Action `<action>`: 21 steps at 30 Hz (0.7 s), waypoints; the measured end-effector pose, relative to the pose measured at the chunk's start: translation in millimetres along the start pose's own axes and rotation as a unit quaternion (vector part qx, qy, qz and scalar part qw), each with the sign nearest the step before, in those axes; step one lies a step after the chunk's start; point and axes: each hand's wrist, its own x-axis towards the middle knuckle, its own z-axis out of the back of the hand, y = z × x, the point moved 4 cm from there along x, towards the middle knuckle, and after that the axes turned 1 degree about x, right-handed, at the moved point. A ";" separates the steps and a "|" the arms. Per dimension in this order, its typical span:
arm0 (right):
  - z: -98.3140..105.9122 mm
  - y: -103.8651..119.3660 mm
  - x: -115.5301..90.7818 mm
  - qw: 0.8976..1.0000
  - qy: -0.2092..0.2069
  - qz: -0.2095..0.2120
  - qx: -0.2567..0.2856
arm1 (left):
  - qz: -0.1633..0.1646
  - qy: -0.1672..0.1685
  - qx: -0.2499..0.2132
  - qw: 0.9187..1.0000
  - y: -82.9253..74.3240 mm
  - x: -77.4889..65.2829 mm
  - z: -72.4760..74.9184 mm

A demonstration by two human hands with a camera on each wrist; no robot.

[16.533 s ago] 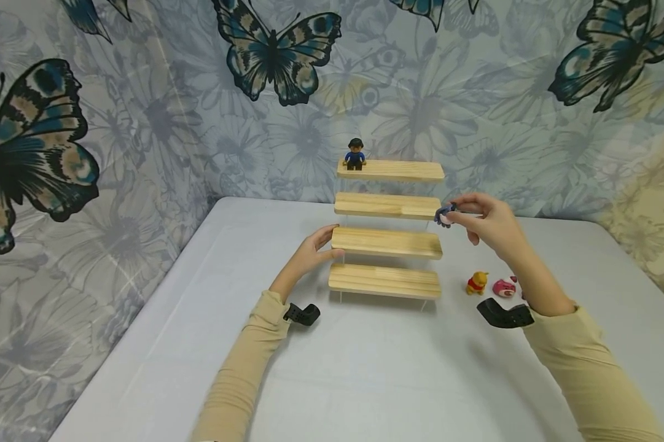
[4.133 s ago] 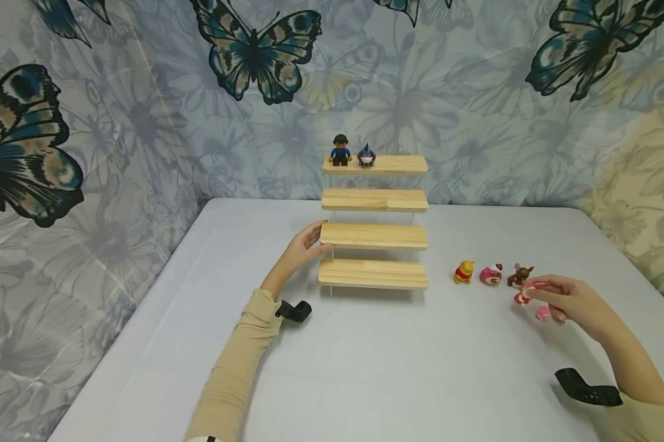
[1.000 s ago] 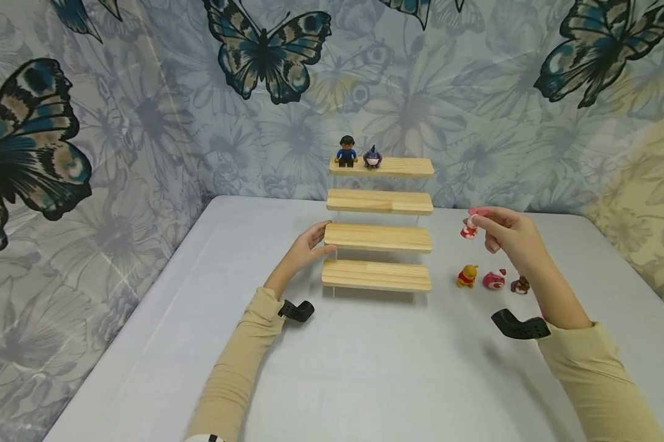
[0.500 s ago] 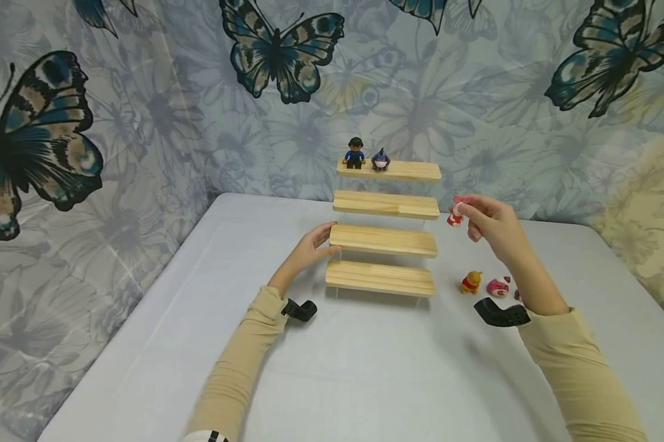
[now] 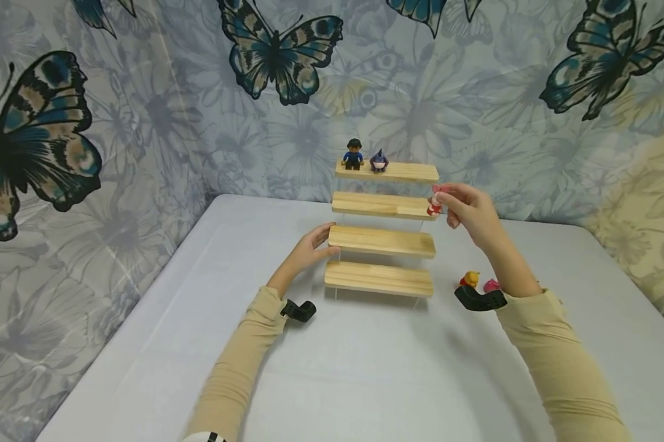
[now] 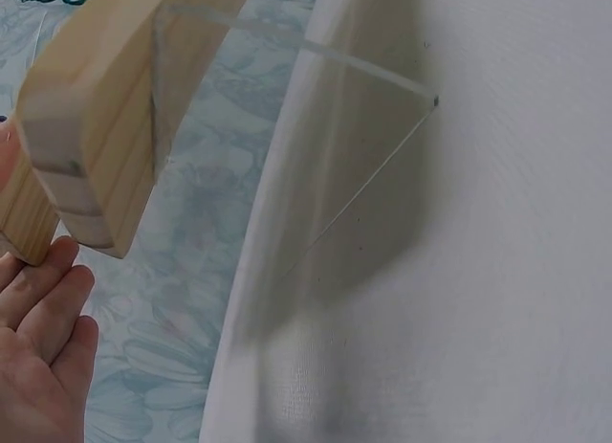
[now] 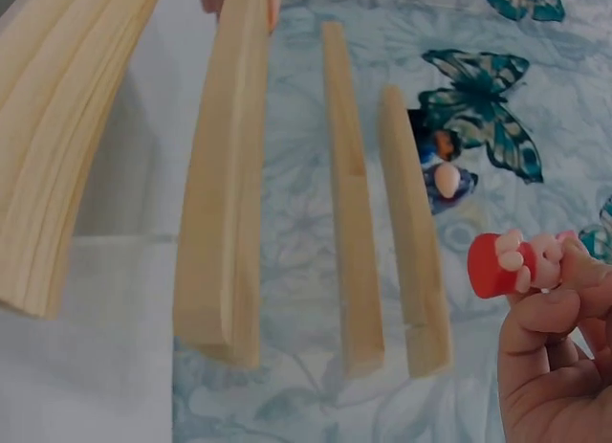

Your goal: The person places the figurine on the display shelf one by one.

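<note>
A four-tier wooden display stand [image 5: 384, 242] with clear supports stands on the table. My left hand [image 5: 309, 245] grips the left end of its second-lowest shelf, thumb in front and fingers behind. In the left wrist view, the fingertips [image 6: 65, 252] rest at the wood. My right hand [image 5: 472, 212] pinches a small pink toy figurine [image 7: 516, 263] in red by its head, between thumb and fingers. It hangs at the right end of the second-highest shelf, overlapping it in the head view. On the top shelf stand a blue-shirted toy figure [image 5: 353, 155] and a purple donkey figurine [image 5: 379, 161].
On the table to the right, a yellow bear figurine [image 5: 470, 279] and a pink figurine [image 5: 491, 285] are partly hidden by the right wrist's black camera mount [image 5: 480, 299]. A butterfly-patterned cloth [image 5: 287, 147] hangs behind the white table [image 5: 343, 368].
The donkey figurine went from my right hand onto the top shelf. My right hand then picked up the pink figurine and carried it left to the stand. The left hand stayed at the shelf.
</note>
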 end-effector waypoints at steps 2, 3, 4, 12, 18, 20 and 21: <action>-1.2 1.1 2.9 1.000 -0.001 0.013 0.002 | 0.001 0.001 0.003 1.000 -0.3 0.6 -0.3; -1.8 1.5 4.4 1.000 -0.001 0.018 0.002 | 0.001 0.001 0.005 1.000 -0.5 0.9 -0.5; -2.4 1.7 5.9 1.000 -0.001 0.020 0.008 | 0.002 0.002 0.008 1.000 -0.8 1.0 -0.6; -8.1 3.7 17.8 0.997 -0.006 0.020 0.070 | 0.005 -0.001 0.009 1.000 -6.6 0.3 -0.3; -13.2 4.5 21.8 0.998 -0.018 0.029 0.052 | 0.010 -0.001 0.010 1.000 -4.9 0.2 -0.5; -14.4 4.1 22.9 0.999 -0.020 0.031 0.035 | 0.011 0.000 0.010 1.000 -4.4 -0.2 -1.1; -15.1 3.8 23.6 0.999 -0.020 0.032 0.029 | 0.011 -0.001 0.010 1.000 -4.2 -0.5 -1.3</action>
